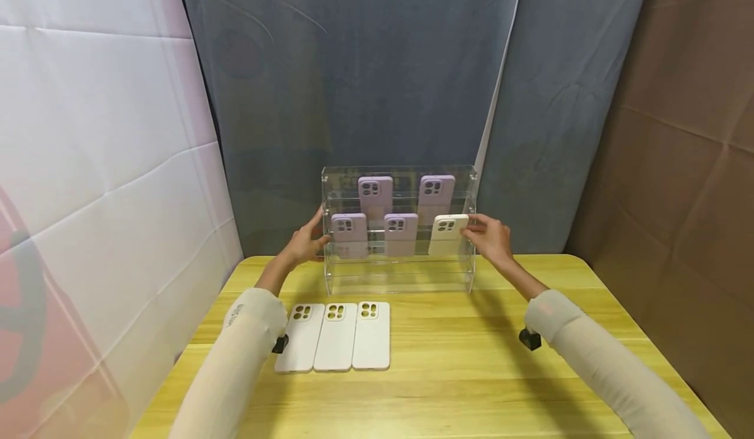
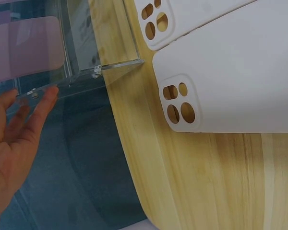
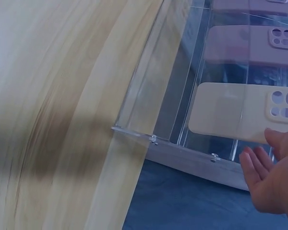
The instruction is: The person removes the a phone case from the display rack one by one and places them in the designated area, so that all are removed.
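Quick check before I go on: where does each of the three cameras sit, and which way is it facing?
Head: looks forward and down at the clear acrylic display rack on the yellow wooden table; both sleeved arms show.
Left wrist: by the rack's left end, over the table edge; left hand shows.
Right wrist: by the rack's right end; right hand shows.
Shared: the cream phone case appears in head and right wrist views.

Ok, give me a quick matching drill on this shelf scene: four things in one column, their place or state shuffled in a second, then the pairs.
1. cream case
2. three white cases
3. left hand
4. purple cases

A. flat in a row on the table
B. fingers straight against the left side of the acrylic rack
C. standing on the rack's upper and middle tiers
D. middle tier, right end, at the right hand

Pairs: 1-D, 2-A, 3-B, 4-C
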A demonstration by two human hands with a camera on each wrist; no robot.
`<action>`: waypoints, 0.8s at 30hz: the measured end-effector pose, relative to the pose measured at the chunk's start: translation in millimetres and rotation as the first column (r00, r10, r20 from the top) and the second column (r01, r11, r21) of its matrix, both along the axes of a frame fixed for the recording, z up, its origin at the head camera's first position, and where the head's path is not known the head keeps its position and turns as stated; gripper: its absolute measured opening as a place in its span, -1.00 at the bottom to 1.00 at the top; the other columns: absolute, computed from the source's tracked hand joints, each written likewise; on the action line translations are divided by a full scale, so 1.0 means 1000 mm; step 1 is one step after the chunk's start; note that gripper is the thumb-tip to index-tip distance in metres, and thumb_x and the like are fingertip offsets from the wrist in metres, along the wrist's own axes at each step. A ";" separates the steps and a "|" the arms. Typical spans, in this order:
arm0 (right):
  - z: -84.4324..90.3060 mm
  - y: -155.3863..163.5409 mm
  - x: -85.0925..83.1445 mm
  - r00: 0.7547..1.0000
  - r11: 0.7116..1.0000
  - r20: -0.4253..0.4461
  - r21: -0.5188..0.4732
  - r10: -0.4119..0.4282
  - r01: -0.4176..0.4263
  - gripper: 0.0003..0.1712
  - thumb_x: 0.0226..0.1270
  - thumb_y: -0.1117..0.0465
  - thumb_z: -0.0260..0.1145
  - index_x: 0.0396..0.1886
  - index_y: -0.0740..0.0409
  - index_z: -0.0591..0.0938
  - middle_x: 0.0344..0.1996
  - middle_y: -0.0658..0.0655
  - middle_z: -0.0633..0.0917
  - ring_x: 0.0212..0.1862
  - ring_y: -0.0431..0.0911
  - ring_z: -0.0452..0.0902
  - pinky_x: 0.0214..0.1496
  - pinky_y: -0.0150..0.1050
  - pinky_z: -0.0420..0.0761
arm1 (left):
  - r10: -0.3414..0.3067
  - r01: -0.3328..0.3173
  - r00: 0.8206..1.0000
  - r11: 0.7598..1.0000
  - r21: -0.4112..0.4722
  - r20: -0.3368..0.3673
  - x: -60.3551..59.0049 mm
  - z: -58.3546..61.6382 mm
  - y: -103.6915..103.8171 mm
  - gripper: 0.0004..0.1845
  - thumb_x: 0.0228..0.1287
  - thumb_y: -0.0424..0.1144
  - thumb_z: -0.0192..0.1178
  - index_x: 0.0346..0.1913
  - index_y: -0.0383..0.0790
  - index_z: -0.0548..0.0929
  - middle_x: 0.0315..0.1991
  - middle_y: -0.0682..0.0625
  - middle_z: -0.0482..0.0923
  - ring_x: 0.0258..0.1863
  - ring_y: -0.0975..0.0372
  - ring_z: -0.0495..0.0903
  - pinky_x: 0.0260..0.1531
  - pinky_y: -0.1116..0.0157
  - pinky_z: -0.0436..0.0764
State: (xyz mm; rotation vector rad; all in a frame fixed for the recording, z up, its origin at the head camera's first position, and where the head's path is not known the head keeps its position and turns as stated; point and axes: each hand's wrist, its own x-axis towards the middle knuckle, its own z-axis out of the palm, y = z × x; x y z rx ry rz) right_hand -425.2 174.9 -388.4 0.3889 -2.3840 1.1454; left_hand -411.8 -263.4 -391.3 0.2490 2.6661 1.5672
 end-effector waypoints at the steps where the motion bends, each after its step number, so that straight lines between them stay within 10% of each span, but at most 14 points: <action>1: 0.001 -0.001 -0.001 1.000 1.000 -0.003 0.003 0.009 -0.009 -0.54 0.33 0.29 0.50 0.19 0.38 0.68 -0.13 0.34 0.79 -0.08 0.23 0.78 0.45 0.21 0.40 | 0.001 -0.001 1.000 1.000 0.001 0.000 0.000 0.000 0.000 -0.05 0.63 -0.37 0.05 0.67 0.33 -0.34 0.62 -0.45 -0.11 0.46 -0.29 0.30 0.07 -0.15 0.71; 12: 0.004 -0.002 -0.003 0.999 0.999 -0.018 -0.009 0.035 -0.035 -0.61 0.35 0.34 0.48 0.11 0.42 0.70 -0.13 0.37 0.79 -0.06 0.23 0.78 0.01 0.18 0.76 | -0.003 0.003 1.000 1.000 0.002 0.005 0.001 0.001 0.001 -0.05 0.64 -0.35 0.05 0.67 0.32 -0.36 0.61 -0.48 -0.10 0.41 -0.32 0.35 0.13 -0.23 0.65; 24: 0.022 -0.001 0.002 0.998 0.998 -0.022 -0.035 0.053 -0.053 -0.61 0.35 0.34 0.49 0.12 0.41 0.70 -0.10 0.37 0.78 -0.03 0.23 0.77 0.08 0.16 0.75 | -0.010 0.010 1.000 1.000 0.006 0.002 0.002 0.003 0.002 -0.05 0.64 -0.35 0.04 0.67 0.30 -0.37 0.61 -0.50 -0.13 0.39 -0.36 0.36 0.11 -0.21 0.67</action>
